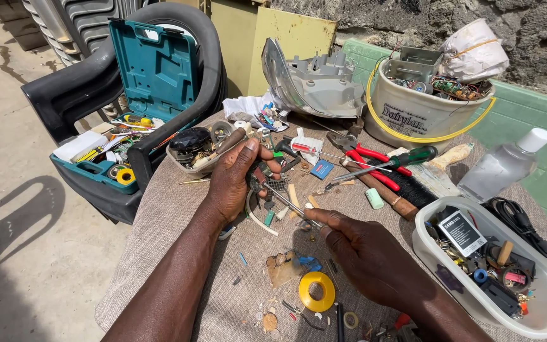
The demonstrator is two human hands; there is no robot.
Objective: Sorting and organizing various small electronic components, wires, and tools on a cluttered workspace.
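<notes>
My left hand [238, 180] is closed around a small dark part with bits of green, held over the cloth-covered table [172, 221]. My right hand [368, 259] pinches the lower end of a thin metal tool [289, 204] whose tip reaches up to the part in my left hand. A yellow tape roll [316, 291] lies just below and between my hands. Small scraps and screws lie scattered around it.
Red-handled pliers [375, 166], a green screwdriver [406, 158] and a brush [413, 190] lie behind my hands. A white tub of parts [542, 316] stands right, a clear bottle [504, 166] and a white bucket [413, 114] behind. A teal tool case [153, 69] stands open on a black chair, left.
</notes>
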